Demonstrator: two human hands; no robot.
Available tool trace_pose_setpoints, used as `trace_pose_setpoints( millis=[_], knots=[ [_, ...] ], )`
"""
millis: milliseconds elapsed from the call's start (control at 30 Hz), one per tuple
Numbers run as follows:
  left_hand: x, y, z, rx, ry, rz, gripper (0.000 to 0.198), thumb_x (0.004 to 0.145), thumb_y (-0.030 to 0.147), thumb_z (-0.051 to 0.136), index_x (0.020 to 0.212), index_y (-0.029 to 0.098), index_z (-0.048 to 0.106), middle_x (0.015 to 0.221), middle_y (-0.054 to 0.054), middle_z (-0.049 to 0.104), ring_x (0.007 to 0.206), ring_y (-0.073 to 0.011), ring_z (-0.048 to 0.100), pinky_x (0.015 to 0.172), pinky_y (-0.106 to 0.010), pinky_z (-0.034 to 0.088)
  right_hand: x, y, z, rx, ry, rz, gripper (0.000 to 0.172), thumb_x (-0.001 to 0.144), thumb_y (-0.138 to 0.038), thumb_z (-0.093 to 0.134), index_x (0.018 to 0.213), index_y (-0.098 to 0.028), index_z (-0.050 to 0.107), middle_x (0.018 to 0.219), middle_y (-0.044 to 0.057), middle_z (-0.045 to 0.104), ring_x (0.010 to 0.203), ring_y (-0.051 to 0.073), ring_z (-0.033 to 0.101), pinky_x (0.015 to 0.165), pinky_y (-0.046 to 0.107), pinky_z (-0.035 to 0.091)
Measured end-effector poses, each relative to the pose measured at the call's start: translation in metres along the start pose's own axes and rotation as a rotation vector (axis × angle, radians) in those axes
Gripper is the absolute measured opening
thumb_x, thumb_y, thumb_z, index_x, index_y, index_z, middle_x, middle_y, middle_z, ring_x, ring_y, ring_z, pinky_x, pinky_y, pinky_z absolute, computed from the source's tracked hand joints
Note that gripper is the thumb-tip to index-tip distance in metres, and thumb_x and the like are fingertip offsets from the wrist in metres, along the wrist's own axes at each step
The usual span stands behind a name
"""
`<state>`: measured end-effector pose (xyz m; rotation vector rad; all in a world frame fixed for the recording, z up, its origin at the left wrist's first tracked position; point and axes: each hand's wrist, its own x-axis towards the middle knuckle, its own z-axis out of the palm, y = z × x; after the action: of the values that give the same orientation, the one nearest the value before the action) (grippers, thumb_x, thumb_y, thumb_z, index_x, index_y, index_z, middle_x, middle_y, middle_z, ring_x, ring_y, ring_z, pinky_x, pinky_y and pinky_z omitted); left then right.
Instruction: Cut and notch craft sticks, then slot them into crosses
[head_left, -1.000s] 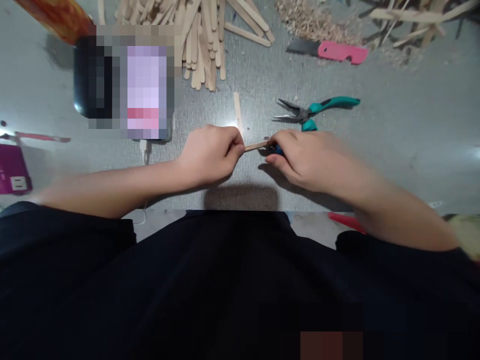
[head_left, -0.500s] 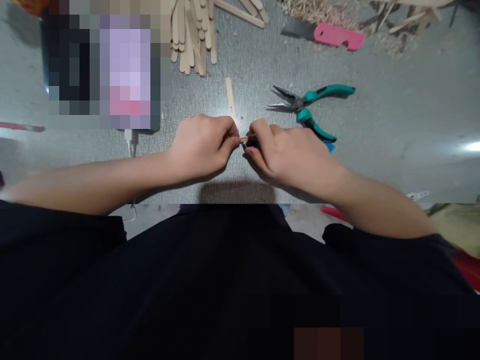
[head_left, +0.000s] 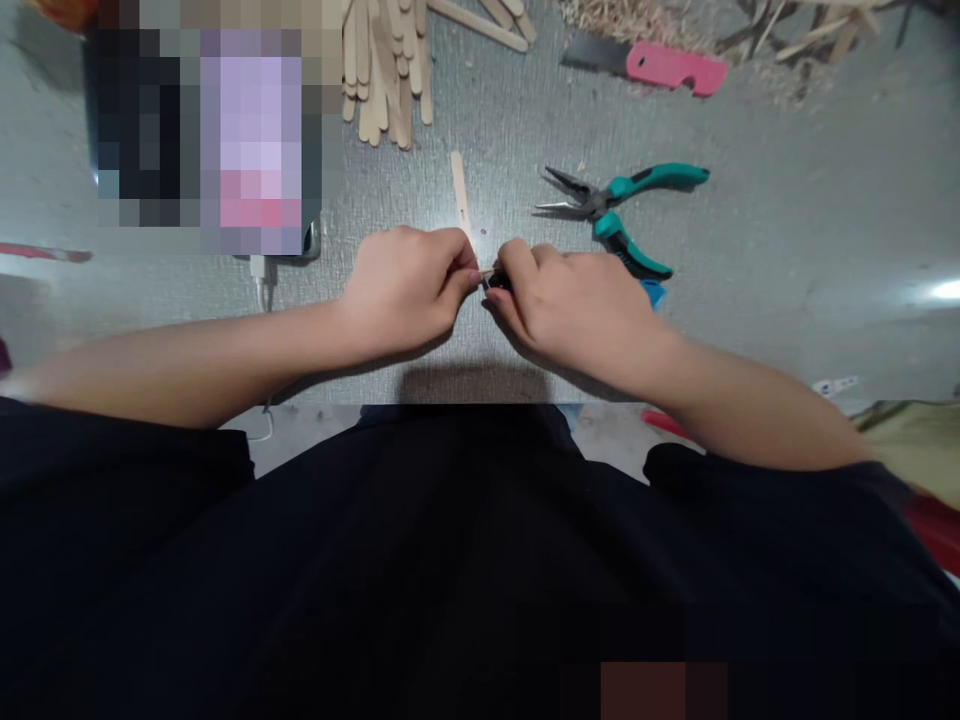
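My left hand (head_left: 409,290) pinches a small piece of light wood (head_left: 487,271) between thumb and forefinger. Close on its right, my right hand (head_left: 589,310) is closed around a tool with a dark front part (head_left: 499,281) and a blue end (head_left: 653,293) that shows beyond the palm. Most of that tool is hidden by the fingers. The dark part sits against the wood piece. Just above my left fingertips a flat wooden stick (head_left: 459,185) lies on the grey table (head_left: 480,345).
Teal-handled pliers (head_left: 596,203) lie open above my right hand. Farther back are a pile of wooden sticks (head_left: 375,60), a pink-handled cutter (head_left: 675,68) and wood shavings (head_left: 652,22). A blurred device with a white cable (head_left: 259,280) is at left.
The fingers of my right hand have shifted slightly at the wood piece, and less of the wood shows between the hands. My left hand keeps its pinch.
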<state>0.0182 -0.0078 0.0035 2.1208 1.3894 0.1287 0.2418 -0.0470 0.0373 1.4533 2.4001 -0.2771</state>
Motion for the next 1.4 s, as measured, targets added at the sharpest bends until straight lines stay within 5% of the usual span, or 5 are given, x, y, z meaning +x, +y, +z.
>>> trace_pose_setpoints(
  millis=[533, 1400],
  knots=[
    [-0.001, -0.002, 0.002, 0.056, -0.011, 0.059, 0.027, 0.109, 0.040, 0.067, 0.117, 0.026, 0.088, 0.089, -0.009, 0.085, 0.096, -0.0334, 0.084, 0.092, -0.046, 0.063, 0.001, -0.002, 0.006, -0.036, 0.020, 0.010, 0.055, 0.129, -0.047, 0.030, 0.145, -0.009, 0.066, 0.115, 0.025, 0.083, 0.087, 0.036, 0.080, 0.067, 0.039, 0.025],
    [-0.014, 0.006, 0.011, 0.128, 0.000, 0.079, 0.030, 0.111, 0.029, 0.061, 0.127, 0.019, 0.084, 0.094, -0.013, 0.086, 0.090, -0.0349, 0.086, 0.090, -0.049, 0.066, 0.006, -0.012, 0.002, -0.003, -0.036, 0.068, 0.057, 0.130, -0.053, 0.028, 0.156, -0.018, 0.065, 0.123, 0.021, 0.084, 0.092, 0.034, 0.081, 0.072, 0.037, 0.041]
  ],
)
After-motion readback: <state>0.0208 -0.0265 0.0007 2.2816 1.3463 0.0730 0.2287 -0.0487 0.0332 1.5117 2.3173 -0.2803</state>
